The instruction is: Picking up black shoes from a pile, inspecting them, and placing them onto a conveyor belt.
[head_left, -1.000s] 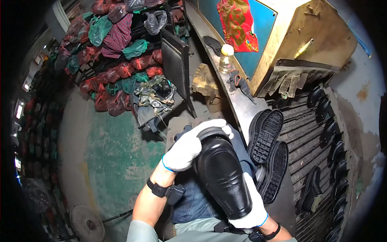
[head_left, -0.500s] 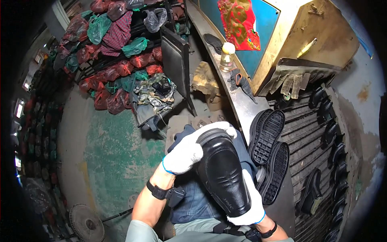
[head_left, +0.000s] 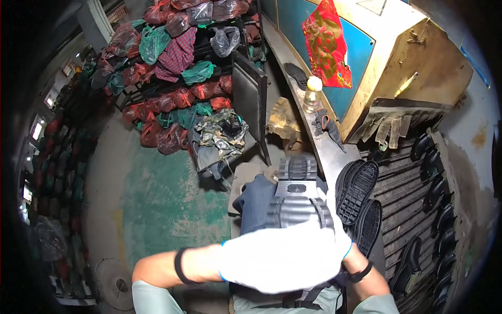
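White-gloved, my left hand point(head_left: 280, 257) crosses the upturned shoe point(head_left: 297, 188), grip unclear; my right hand point(head_left: 341, 233) holds its side. Probably a sole point(head_left: 297, 205) check; next needs steadiness.

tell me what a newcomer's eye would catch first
Probably the white-gloved left grip, lower middle, below a ridged black shoe sole. Then the red-and-gold sheet on the blue panel, right of top centre, and piled red and green plastic bags, upper left.
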A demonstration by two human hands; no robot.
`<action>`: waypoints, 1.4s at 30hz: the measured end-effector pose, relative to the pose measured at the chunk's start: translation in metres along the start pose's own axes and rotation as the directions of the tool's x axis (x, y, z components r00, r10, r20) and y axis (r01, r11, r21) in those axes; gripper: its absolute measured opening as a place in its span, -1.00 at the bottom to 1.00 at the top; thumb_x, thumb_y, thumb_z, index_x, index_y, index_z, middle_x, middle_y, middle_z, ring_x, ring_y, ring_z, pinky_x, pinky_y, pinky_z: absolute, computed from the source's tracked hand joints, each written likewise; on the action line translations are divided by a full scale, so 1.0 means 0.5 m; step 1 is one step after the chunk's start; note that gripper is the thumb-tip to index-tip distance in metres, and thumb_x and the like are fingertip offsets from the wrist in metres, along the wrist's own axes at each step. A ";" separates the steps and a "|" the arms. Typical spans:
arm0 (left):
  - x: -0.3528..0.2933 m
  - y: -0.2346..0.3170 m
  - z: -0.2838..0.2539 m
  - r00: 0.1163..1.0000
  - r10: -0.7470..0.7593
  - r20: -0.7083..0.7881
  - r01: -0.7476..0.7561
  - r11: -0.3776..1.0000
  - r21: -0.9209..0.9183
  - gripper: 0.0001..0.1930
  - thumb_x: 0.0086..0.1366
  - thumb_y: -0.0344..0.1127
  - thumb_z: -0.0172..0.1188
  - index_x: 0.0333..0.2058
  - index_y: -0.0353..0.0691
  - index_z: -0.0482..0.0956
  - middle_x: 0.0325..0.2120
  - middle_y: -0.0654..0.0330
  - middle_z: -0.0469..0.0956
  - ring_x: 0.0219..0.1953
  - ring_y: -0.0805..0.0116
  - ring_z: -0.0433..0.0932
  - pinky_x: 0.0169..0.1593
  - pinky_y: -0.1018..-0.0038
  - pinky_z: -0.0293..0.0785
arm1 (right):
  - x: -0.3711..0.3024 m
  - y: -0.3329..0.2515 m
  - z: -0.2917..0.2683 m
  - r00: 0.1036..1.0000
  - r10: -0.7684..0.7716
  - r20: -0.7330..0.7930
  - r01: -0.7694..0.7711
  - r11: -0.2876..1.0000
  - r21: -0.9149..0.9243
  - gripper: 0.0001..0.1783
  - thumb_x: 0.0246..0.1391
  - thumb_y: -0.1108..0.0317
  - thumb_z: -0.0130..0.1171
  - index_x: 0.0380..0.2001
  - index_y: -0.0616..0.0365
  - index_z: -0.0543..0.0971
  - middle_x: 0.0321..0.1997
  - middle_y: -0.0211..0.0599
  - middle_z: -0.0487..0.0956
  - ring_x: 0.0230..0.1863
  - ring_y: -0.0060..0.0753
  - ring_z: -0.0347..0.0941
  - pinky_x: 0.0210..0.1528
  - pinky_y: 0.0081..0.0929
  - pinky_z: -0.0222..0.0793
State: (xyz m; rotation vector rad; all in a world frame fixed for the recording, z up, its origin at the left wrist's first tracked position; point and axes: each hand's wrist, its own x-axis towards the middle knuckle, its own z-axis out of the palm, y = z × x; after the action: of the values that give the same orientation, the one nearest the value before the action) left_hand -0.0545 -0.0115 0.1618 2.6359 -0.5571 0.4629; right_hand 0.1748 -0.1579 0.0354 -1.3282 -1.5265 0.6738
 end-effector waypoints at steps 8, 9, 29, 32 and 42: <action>-0.159 0.139 0.484 0.900 -0.074 0.430 0.009 0.988 0.152 -0.33 0.63 -0.19 -0.02 0.60 -0.31 0.21 0.69 0.05 0.13 0.68 0.12 0.19 0.70 0.09 0.17 | 0.099 0.009 -0.044 0.791 0.551 0.265 -0.578 0.532 0.620 -0.56 0.35 0.37 0.44 0.21 0.37 0.71 0.13 -0.21 0.78 0.12 -0.45 0.66 0.21 -0.49 0.55; -0.170 0.155 0.512 0.926 -0.157 0.343 0.109 0.982 0.155 -0.33 0.65 -0.18 -0.06 0.63 -0.26 0.17 0.70 0.07 0.11 0.70 0.17 0.16 0.72 0.08 0.10 | 0.108 -0.018 -0.045 0.804 0.508 0.309 -0.587 0.593 0.551 -0.61 0.32 0.34 0.50 0.11 0.35 0.79 0.01 -0.30 0.82 0.06 -0.56 0.65 0.18 -0.52 0.53; -0.119 0.039 0.215 0.715 -0.677 -0.172 0.498 0.667 -0.554 -0.31 0.18 -0.34 0.58 0.31 -0.20 0.61 0.16 -0.02 0.66 0.24 -0.18 0.63 0.35 0.04 0.53 | 0.001 -0.044 -0.056 0.891 -0.022 0.453 -0.076 0.978 0.195 -0.30 -0.02 0.12 0.71 0.23 0.03 0.79 -0.03 -0.28 0.55 -0.03 -0.13 0.47 0.13 -0.22 0.43; -0.105 0.017 0.209 0.575 -0.782 -0.242 0.524 0.579 -0.625 -0.43 0.06 -0.45 0.66 0.10 -0.22 0.75 0.02 0.03 0.71 0.03 -0.10 0.71 0.12 0.14 0.67 | -0.009 -0.045 -0.030 0.926 0.252 0.281 -0.341 0.877 0.338 -0.30 -0.17 0.23 0.81 0.10 0.19 0.80 0.00 -0.22 0.63 0.07 -0.17 0.58 0.18 -0.26 0.50; -0.077 -0.068 0.196 0.155 -0.987 0.028 0.788 0.107 -0.607 -0.27 0.08 -0.25 0.76 0.20 -0.29 0.62 -0.12 0.07 0.65 -0.21 0.18 0.70 -0.12 0.34 0.68 | 0.032 -0.011 -0.006 0.745 0.666 0.033 -0.665 0.746 -0.030 -0.19 -0.34 0.39 0.76 0.16 0.08 0.79 -0.31 -0.39 0.52 -0.29 -0.36 0.51 -0.16 -0.39 0.48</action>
State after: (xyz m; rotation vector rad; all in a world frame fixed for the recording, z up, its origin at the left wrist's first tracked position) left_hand -0.0499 -0.0150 0.0514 1.7141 1.0514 0.3117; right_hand 0.1761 -0.1447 0.0463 -1.9063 -1.0524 1.1396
